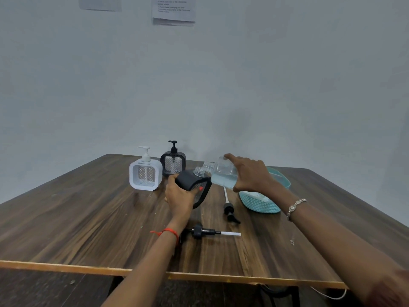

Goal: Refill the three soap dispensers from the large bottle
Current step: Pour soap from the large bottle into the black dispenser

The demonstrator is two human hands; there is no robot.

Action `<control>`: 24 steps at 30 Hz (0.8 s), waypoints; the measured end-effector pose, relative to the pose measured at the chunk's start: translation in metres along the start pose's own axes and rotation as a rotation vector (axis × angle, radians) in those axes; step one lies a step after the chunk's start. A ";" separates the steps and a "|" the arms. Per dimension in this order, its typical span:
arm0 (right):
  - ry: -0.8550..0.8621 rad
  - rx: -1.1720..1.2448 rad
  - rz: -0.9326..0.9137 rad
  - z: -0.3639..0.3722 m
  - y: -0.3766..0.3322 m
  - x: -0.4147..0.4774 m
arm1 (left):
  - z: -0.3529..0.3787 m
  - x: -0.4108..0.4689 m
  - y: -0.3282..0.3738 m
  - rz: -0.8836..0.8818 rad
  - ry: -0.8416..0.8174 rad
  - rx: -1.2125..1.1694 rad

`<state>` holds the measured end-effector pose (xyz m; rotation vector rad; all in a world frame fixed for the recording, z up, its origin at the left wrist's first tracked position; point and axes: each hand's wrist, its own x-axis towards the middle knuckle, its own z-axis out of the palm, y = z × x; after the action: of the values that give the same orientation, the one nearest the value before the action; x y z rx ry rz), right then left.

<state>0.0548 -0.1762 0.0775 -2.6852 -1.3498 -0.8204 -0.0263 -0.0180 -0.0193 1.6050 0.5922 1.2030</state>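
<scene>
My left hand (pixel 179 194) grips a black soap dispenser (pixel 193 180) with its pump off, tilted to the right above the table. My right hand (pixel 249 172) holds the large clear bottle (pixel 221 173) on its side, its open mouth touching the dispenser's neck. Pale blue liquid lies in the bottle's lower half. A white dispenser (pixel 145 173) and a second black dispenser (pixel 173 163) stand upright behind, pumps on.
Two loose black pump heads lie on the wooden table (pixel 88 218): one (pixel 207 232) near my left wrist, one (pixel 230 210) by the teal woven basket (pixel 261 203). The basket sits at the right, partly behind my right arm. A wall rises just beyond the table.
</scene>
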 end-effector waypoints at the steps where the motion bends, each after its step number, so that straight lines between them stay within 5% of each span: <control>1: 0.000 0.001 0.003 -0.001 0.000 -0.001 | 0.001 0.000 0.000 -0.004 0.000 0.001; 24: -0.010 0.006 0.020 -0.003 0.008 -0.008 | 0.005 -0.011 0.012 0.007 0.008 0.020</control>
<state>0.0561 -0.1877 0.0778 -2.6977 -1.3223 -0.8016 -0.0281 -0.0332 -0.0129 1.6208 0.6056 1.2125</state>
